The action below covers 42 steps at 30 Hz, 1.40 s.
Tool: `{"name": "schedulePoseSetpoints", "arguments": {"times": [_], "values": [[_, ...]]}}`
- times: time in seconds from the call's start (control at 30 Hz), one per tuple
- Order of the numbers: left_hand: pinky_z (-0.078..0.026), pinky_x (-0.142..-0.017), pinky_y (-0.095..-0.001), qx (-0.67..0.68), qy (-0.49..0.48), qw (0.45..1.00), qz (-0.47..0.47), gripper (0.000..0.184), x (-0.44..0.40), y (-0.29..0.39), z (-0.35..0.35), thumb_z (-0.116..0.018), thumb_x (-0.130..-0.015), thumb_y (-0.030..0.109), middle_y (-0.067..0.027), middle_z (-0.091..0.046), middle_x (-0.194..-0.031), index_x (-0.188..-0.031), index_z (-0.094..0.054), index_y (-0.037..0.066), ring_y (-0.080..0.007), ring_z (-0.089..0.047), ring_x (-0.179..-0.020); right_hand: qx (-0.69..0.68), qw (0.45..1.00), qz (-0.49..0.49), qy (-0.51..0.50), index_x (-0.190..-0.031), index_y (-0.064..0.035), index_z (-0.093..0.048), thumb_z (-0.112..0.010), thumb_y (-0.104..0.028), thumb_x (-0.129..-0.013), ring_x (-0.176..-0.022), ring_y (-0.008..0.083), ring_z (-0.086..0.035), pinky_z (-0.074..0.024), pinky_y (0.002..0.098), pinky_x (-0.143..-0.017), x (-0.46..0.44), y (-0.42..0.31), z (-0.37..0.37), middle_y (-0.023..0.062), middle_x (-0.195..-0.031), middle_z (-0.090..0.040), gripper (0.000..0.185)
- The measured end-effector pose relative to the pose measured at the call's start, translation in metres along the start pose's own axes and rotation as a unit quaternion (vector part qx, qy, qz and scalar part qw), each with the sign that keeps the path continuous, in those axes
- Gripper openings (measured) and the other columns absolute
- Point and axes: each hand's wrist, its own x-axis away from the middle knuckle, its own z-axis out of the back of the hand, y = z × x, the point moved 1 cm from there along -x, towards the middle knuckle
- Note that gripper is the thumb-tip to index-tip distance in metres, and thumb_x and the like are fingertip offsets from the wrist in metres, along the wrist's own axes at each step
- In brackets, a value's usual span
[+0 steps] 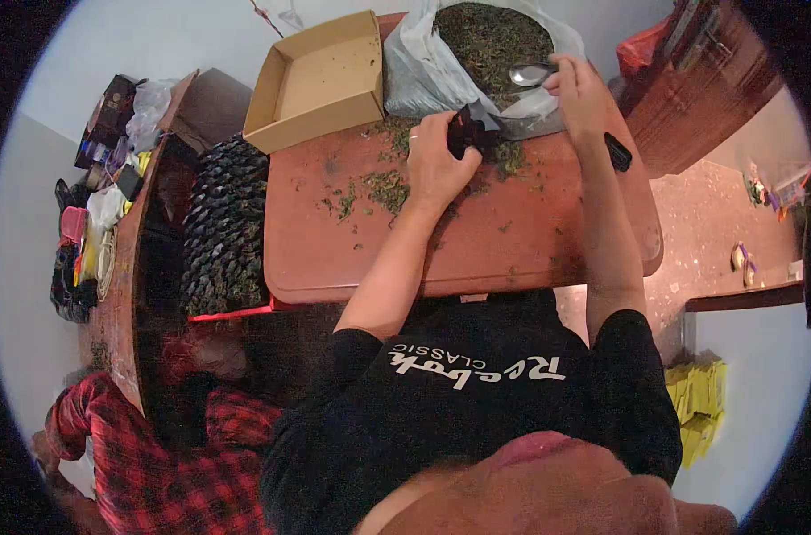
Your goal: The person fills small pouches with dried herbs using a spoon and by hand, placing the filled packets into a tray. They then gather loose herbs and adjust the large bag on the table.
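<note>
My left hand [438, 160], a ring on one finger, is closed round a small black packet [468, 131] at the near edge of a plastic bag [414, 67]. Dark green dried leaf material [490, 40] fills the bag. In my right hand [579, 94] is a metal spoon [532, 74], its bowl over the leaf material and pointing left. Whether the spoon bowl holds anything is too small to tell. Loose leaf bits [386, 189] lie scattered on the red-brown table [334, 259] left of my left hand.
An open cardboard box [330, 80] stands at the table's back left. A black object [617, 152] lies beside my right forearm. Left of the table is a large stack of dark packets [223, 232]. A person in a red checked garment [173, 473] is at the lower left.
</note>
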Motion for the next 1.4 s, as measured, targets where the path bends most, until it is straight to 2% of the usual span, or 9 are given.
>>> {"name": "schedulePoseSetpoints", "arguments": {"times": [0.17, 0.27, 0.37, 0.47, 0.6, 0.77, 0.97, 1.27, 1.4], "values": [[-0.047, -0.088, -0.0465, -0.002, -0.007, 1.0, -0.002, 0.048, -0.002, -0.005, -0.001, -0.068, -0.066, 0.014, -0.016, -0.059, -0.106, -0.112, -0.057, 0.003, -0.0381, -0.054, -0.1, 0.028, 0.998, -0.039, -0.045, -0.108, -0.0033, -0.066, -0.045, -0.024, -0.097, -0.074, 0.022, -0.069, -0.0526, 0.0353, -0.072, -0.027, 0.02, -0.033, 0.0097, -0.075, -0.07, 0.032], [-0.047, -0.088, -0.0468, -0.007, 0.001, 1.0, -0.004, 0.049, -0.002, -0.004, -0.001, -0.068, -0.067, 0.014, -0.0162, -0.059, -0.106, -0.113, -0.057, 0.003, -0.0382, -0.054, -0.101, 0.055, 0.994, -0.036, -0.083, -0.107, -0.0032, -0.067, -0.052, -0.021, -0.092, -0.082, 0.0299, -0.069, -0.0528, 0.0412, -0.077, -0.042, 0.041, -0.057, 0.0129, -0.08, -0.07, 0.028], [-0.046, -0.088, -0.0466, -0.002, -0.001, 1.0, 0.007, 0.049, -0.003, -0.004, 0.0, -0.068, -0.067, 0.014, -0.0162, -0.059, -0.106, -0.113, -0.056, 0.003, -0.0383, -0.054, -0.101, 0.202, 0.968, 0.084, -0.123, -0.103, -0.0037, -0.069, -0.059, -0.02, -0.085, -0.086, 0.0338, -0.068, -0.0524, 0.0442, -0.082, -0.046, 0.064, -0.087, 0.014, -0.087, -0.07, 0.026], [-0.046, -0.089, -0.0464, 0.002, 0.003, 1.0, 0.006, 0.048, -0.003, -0.006, 0.0, -0.068, -0.067, 0.014, -0.0164, -0.059, -0.106, -0.112, -0.057, 0.003, -0.0382, -0.054, -0.101, 0.242, 0.95, 0.104, -0.17, -0.099, -0.0035, -0.07, -0.064, -0.022, -0.08, -0.084, 0.0342, -0.068, -0.0526, 0.0446, -0.083, -0.044, 0.061, -0.101, 0.015, -0.089, -0.069, 0.026], [-0.046, -0.09, -0.0463, 0.01, -0.005, 1.0, 0.017, 0.048, -0.002, -0.006, 0.0, -0.068, -0.067, 0.014, -0.0168, -0.059, -0.106, -0.112, -0.057, 0.002, -0.0382, -0.054, -0.101, 0.126, 0.961, -0.071, -0.234, -0.096, 0.001, -0.068, -0.062, -0.02, -0.083, -0.073, 0.0288, -0.069, -0.0545, 0.0412, -0.071, -0.042, 0.053, -0.102, 0.0161, -0.087, -0.071, 0.026], [-0.046, -0.09, -0.0463, 0.013, -0.007, 1.0, 0.023, 0.047, -0.003, -0.006, 0.0, -0.068, -0.067, 0.015, -0.0173, -0.059, -0.106, -0.112, -0.057, 0.002, -0.0387, -0.055, -0.102, -0.057, 0.954, -0.234, -0.176, -0.103, 0.0036, -0.066, -0.051, -0.02, -0.09, -0.061, 0.0179, -0.065, -0.0525, 0.0311, -0.057, -0.043, 0.049, -0.088, 0.0152, -0.082, -0.073, 0.03], [-0.047, -0.089, -0.0475, 0.003, -0.009, 0.999, 0.03, 0.047, -0.003, -0.003, 0.002, -0.068, -0.067, 0.014, -0.0169, -0.06, -0.107, -0.111, -0.057, 0.003, -0.0396, -0.054, -0.103, -0.128, 0.955, -0.224, -0.146, -0.108, 0.002, -0.065, -0.048, -0.021, -0.092, -0.062, 0.0148, -0.064, -0.05, 0.026, -0.054, -0.047, 0.06, -0.064, 0.0125, -0.08, -0.072, 0.032], [-0.047, -0.091, -0.0448, -0.006, -0.018, 1.0, 0.021, 0.05, -0.007, -0.001, 0.001, -0.07, -0.068, 0.018, -0.0176, -0.061, -0.106, -0.114, -0.059, 0.001, -0.037, -0.057, -0.102, -0.252, 0.934, -0.222, -0.124, -0.103, 0.0019, -0.065, -0.054, -0.021, -0.094, -0.053, 0.0104, -0.051, -0.0353, 0.0224, -0.045, -0.04, 0.024, -0.018, 0.0053, -0.066, -0.059, 0.027], [-0.047, -0.091, -0.0447, -0.007, -0.016, 1.0, 0.013, 0.051, -0.005, -0.003, 0.0, -0.07, -0.068, 0.018, -0.0172, -0.062, -0.108, -0.115, -0.06, 0.002, -0.0375, -0.057, -0.102, -0.229, 0.928, -0.231, -0.179, -0.104, 0.0026, -0.065, -0.052, -0.022, -0.093, -0.06, 0.0114, -0.054, -0.0399, 0.023, -0.051, -0.041, 0.007, 0.0, 0.0062, -0.072, -0.061, 0.03]]}}
